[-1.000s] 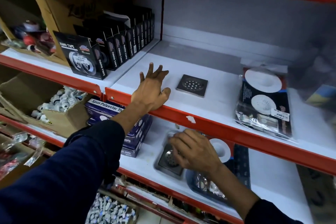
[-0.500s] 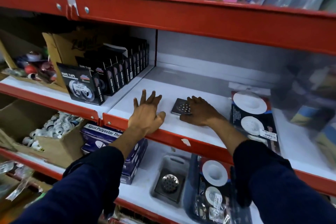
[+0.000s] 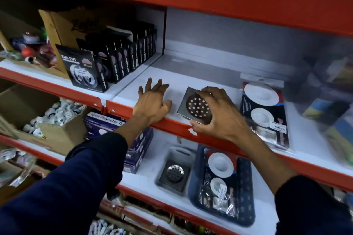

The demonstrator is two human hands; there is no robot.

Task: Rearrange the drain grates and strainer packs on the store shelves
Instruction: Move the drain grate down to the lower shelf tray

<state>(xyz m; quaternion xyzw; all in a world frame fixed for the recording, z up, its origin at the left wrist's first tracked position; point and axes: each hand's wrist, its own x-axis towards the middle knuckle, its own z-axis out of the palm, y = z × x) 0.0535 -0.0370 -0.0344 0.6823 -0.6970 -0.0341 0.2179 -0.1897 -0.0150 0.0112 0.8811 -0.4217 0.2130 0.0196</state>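
Note:
A square steel drain grate [image 3: 193,107] with a round perforated centre sits tilted at the front edge of the middle shelf [image 3: 191,74]. My right hand [image 3: 219,112] grips it, fingers over its far edge and thumb under its near corner. Flat on the shelf to its left rests my left hand [image 3: 152,103], fingers spread, holding nothing. A strainer pack [image 3: 264,112] lies on the same shelf to the right. On the shelf below, a second drain grate [image 3: 174,172] sits in a clear packet beside another strainer pack [image 3: 221,181] on a dark blue tray [image 3: 246,192].
Black nano tape boxes [image 3: 107,63] stand in a row at the left of the middle shelf. Dark blue thread boxes [image 3: 114,126] and a cardboard box of white fittings [image 3: 55,118] occupy the lower shelf's left. Blurred goods [image 3: 328,89] sit at the right. A red shelf beam [image 3: 210,0] runs overhead.
My right hand left the lower shelf, came up to the middle shelf, closed on the drain grate and pulled it toward the front edge, tilting it. My left hand has stayed flat.

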